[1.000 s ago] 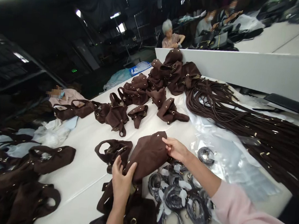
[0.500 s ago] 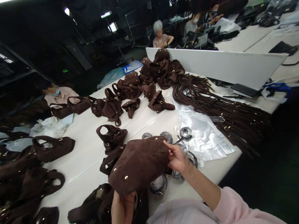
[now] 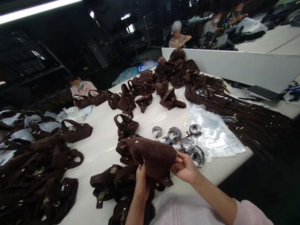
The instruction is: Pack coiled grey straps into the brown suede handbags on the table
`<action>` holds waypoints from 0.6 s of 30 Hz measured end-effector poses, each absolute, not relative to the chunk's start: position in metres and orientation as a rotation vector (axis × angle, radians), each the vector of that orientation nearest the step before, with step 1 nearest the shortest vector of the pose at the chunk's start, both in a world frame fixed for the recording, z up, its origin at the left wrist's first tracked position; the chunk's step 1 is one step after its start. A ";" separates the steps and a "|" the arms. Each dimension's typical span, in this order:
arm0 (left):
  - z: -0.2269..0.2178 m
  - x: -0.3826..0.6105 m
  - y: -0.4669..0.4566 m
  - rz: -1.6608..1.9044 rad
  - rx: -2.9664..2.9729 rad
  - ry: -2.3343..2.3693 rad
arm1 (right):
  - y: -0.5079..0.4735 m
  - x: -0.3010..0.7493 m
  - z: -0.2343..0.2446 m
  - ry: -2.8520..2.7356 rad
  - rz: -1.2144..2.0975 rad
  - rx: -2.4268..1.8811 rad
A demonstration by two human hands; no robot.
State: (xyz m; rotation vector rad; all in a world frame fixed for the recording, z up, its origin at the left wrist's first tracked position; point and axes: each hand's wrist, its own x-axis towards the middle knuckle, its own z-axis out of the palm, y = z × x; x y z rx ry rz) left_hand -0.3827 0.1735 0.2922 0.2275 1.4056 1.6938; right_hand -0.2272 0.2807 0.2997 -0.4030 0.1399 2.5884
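Between my two hands, above the near edge of the white table (image 3: 100,153), is a dark brown suede-like handbag (image 3: 153,156) with small gold studs. My left hand (image 3: 142,181) grips it from the near left side, some of its fingers hidden by the bag. My right hand (image 3: 185,166) pinches the bag's right end between thumb and fingers. Below and to the left lie more brown bags (image 3: 105,181). Just beyond my right hand are several plastic-wrapped coiled straps (image 3: 174,133).
A large heap of brown bags (image 3: 33,172) covers the left side. Clear plastic sleeves (image 3: 211,137) lie beside long brown straps (image 3: 241,109) at the right. More bags (image 3: 174,68) are piled by a white partition (image 3: 238,64). Co-workers sit farther off, one person (image 3: 84,87) at the left edge.
The bag has been turned, so its studded base no longer faces me and its left end is higher. My left hand has moved up its near side. The view has shifted left.
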 end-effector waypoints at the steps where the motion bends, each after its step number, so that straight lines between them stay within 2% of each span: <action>1: 0.296 -0.383 0.175 1.699 0.228 1.504 | 0.283 -0.222 0.294 0.113 2.568 -0.456; 6: 0.309 -0.388 0.180 1.659 0.213 1.825 | 0.266 -0.204 0.259 -0.107 2.526 -0.745; 8: 0.310 -0.388 0.182 1.603 0.168 1.846 | 0.253 -0.200 0.252 -0.477 2.417 -0.882; 10: 0.310 -0.385 0.186 1.537 0.129 1.816 | 0.244 -0.198 0.251 -1.111 2.083 -0.974; 13: 0.317 -0.373 0.192 1.453 0.144 1.756 | 0.238 -0.202 0.258 -1.878 1.349 -0.907; 15: 0.323 -0.361 0.194 1.399 0.210 1.707 | 0.239 -0.209 0.263 -2.072 1.024 -0.886; 18: 0.325 -0.349 0.188 1.259 0.287 1.685 | 0.245 -0.225 0.263 -2.105 0.791 -1.036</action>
